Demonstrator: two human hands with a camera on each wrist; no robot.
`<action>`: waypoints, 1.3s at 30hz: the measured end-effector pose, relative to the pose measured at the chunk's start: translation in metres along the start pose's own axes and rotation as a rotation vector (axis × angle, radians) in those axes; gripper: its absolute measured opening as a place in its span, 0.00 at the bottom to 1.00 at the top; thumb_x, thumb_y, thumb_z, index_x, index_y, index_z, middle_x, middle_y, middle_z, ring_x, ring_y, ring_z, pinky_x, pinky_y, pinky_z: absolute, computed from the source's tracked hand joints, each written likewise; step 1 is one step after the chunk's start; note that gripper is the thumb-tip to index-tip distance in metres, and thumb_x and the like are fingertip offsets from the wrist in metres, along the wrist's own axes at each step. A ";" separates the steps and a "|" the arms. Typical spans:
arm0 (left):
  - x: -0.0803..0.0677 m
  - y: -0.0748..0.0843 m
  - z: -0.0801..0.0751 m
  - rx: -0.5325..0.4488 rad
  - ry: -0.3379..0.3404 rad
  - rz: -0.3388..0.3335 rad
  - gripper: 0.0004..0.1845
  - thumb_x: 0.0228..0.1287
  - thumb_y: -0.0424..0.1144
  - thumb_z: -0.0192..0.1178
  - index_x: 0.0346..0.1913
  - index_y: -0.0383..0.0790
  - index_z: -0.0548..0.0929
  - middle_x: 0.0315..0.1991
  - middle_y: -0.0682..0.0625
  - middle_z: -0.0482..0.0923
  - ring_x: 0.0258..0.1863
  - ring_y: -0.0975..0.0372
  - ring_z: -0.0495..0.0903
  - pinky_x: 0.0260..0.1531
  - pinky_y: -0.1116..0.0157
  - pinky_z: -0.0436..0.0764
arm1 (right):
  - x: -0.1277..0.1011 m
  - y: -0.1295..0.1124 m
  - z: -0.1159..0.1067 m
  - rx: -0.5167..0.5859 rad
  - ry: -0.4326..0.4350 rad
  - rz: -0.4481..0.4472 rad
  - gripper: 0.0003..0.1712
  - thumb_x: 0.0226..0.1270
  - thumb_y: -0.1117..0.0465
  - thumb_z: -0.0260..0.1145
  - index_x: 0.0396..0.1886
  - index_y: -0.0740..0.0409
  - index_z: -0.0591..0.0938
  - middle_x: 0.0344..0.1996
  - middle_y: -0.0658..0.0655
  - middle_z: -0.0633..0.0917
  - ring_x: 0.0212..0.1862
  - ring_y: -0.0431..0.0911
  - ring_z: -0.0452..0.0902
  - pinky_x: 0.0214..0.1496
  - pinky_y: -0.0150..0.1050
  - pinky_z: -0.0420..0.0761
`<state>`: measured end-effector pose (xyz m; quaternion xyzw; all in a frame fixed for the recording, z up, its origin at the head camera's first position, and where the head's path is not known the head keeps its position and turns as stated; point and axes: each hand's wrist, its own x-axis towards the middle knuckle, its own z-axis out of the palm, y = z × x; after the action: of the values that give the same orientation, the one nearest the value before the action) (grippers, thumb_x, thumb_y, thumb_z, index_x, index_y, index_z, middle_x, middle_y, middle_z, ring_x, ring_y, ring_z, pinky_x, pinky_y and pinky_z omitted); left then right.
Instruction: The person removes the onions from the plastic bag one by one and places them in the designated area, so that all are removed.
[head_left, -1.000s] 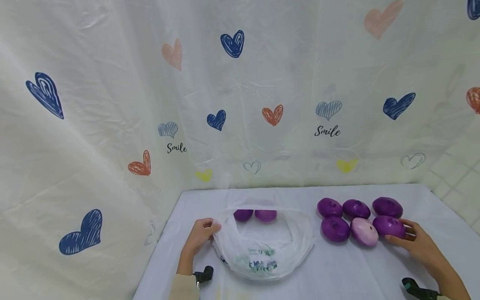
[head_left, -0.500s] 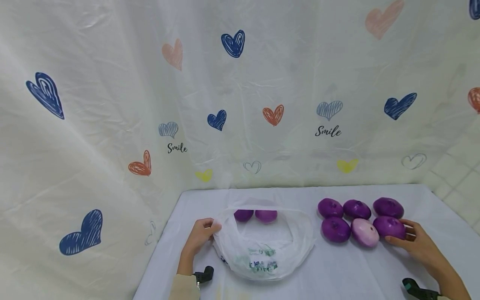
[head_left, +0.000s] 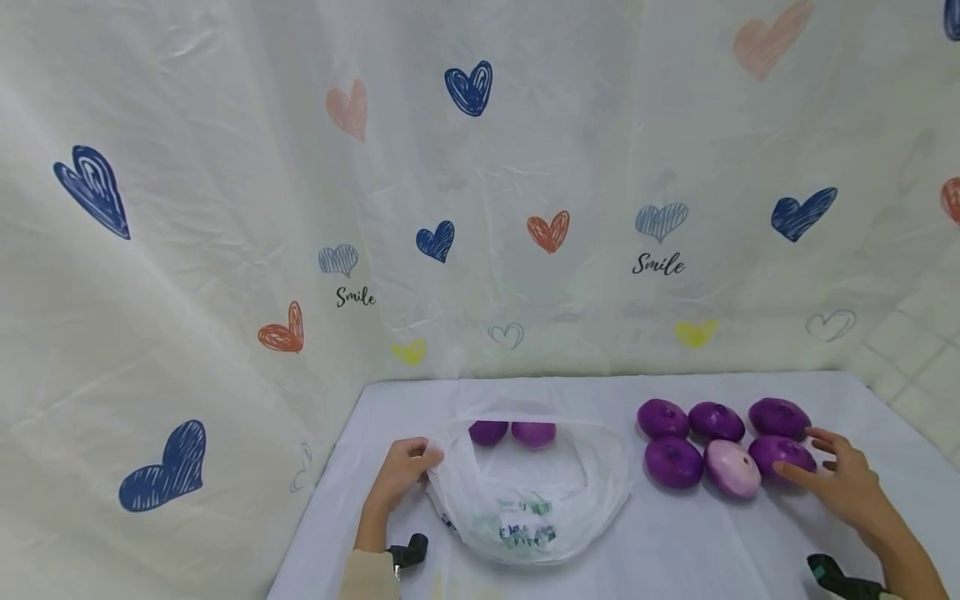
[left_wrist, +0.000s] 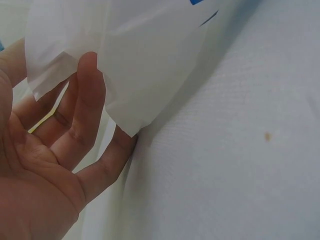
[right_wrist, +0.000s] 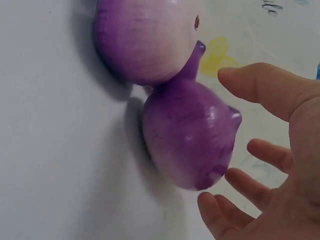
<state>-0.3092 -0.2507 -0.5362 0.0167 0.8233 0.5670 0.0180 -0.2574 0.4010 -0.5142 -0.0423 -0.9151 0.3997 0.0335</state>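
Observation:
My left hand [head_left: 401, 473] pinches the left edge of a white plastic bag [head_left: 525, 537] at the left of the table. In the left wrist view, the thin plastic [left_wrist: 145, 65] lies against my fingers [left_wrist: 90, 100]. Two purple onions [head_left: 534, 434] show through the bag's opening, partly hidden by its rim. To the right, my right hand [head_left: 843, 483] is spread beside the front right purple onion [head_left: 772, 454]. The right wrist view has thumb and fingers [right_wrist: 245, 187] parted around that onion [right_wrist: 187, 135], with gaps showing between them and its skin.
A pale pink onion [head_left: 731, 468] touches the one by my right hand. Several more purple onions [head_left: 673, 462] sit in two rows on the white-covered table [head_left: 675, 546]. Behind it hangs a white sheet [head_left: 585, 167] printed with hearts.
My right hand has loosened its hold on the front right onion, with its fingers spreading and shifting slightly up and right. The left hand and bag stay put.

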 end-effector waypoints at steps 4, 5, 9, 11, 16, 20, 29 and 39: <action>0.001 0.000 0.000 0.000 -0.004 0.002 0.13 0.66 0.44 0.68 0.42 0.35 0.86 0.33 0.49 0.81 0.31 0.60 0.78 0.33 0.62 0.80 | -0.004 -0.023 -0.001 -0.061 0.150 -0.033 0.52 0.72 0.44 0.65 0.76 0.73 0.51 0.68 0.84 0.53 0.56 0.79 0.52 0.44 0.59 0.59; 0.001 0.000 0.000 -0.002 -0.004 0.000 0.13 0.66 0.44 0.69 0.41 0.36 0.86 0.32 0.49 0.81 0.31 0.60 0.77 0.33 0.62 0.80 | -0.005 -0.030 -0.001 -0.065 0.169 -0.047 0.51 0.72 0.45 0.66 0.76 0.73 0.52 0.67 0.85 0.53 0.56 0.79 0.52 0.43 0.56 0.59; 0.001 0.000 0.000 -0.008 -0.007 -0.003 0.13 0.66 0.44 0.69 0.41 0.36 0.86 0.32 0.50 0.81 0.30 0.60 0.77 0.33 0.62 0.79 | -0.009 -0.060 0.004 -0.037 0.206 -0.116 0.47 0.71 0.49 0.67 0.75 0.74 0.57 0.65 0.86 0.55 0.60 0.79 0.48 0.46 0.62 0.59; 0.002 -0.001 0.000 -0.007 -0.005 -0.002 0.13 0.66 0.44 0.69 0.41 0.36 0.86 0.32 0.49 0.81 0.30 0.59 0.77 0.32 0.63 0.79 | -0.012 -0.074 0.012 -0.014 0.206 -0.168 0.45 0.71 0.51 0.68 0.74 0.74 0.60 0.64 0.85 0.57 0.62 0.79 0.47 0.51 0.60 0.62; 0.002 -0.002 0.002 0.013 0.005 0.001 0.13 0.66 0.45 0.69 0.42 0.36 0.86 0.34 0.48 0.81 0.31 0.60 0.77 0.32 0.63 0.78 | -0.017 -0.108 0.036 0.022 0.198 -0.298 0.39 0.67 0.56 0.72 0.71 0.71 0.67 0.61 0.79 0.64 0.59 0.68 0.63 0.51 0.24 0.69; 0.001 -0.001 0.002 0.017 0.007 0.006 0.14 0.66 0.45 0.69 0.43 0.36 0.86 0.34 0.48 0.81 0.31 0.59 0.77 0.32 0.63 0.79 | -0.022 -0.133 0.063 0.075 0.178 -0.403 0.35 0.65 0.60 0.74 0.67 0.68 0.72 0.59 0.71 0.71 0.54 0.35 0.67 0.44 0.13 0.68; 0.002 -0.001 0.001 0.025 0.007 -0.008 0.14 0.66 0.46 0.69 0.44 0.37 0.87 0.36 0.47 0.83 0.33 0.59 0.78 0.34 0.63 0.79 | -0.033 -0.177 0.128 0.137 0.119 -0.594 0.28 0.61 0.66 0.75 0.61 0.62 0.77 0.52 0.55 0.79 0.51 0.26 0.68 0.49 0.28 0.79; 0.001 0.000 0.001 0.014 0.003 0.001 0.14 0.67 0.45 0.68 0.44 0.36 0.86 0.36 0.48 0.83 0.32 0.59 0.78 0.34 0.63 0.79 | -0.033 -0.204 0.183 0.161 -0.066 -0.634 0.25 0.62 0.63 0.75 0.58 0.53 0.79 0.52 0.51 0.83 0.49 0.46 0.79 0.48 0.39 0.83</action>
<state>-0.3099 -0.2492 -0.5365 0.0163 0.8273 0.5612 0.0166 -0.2521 0.1261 -0.4888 0.2603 -0.8487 0.4417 0.1297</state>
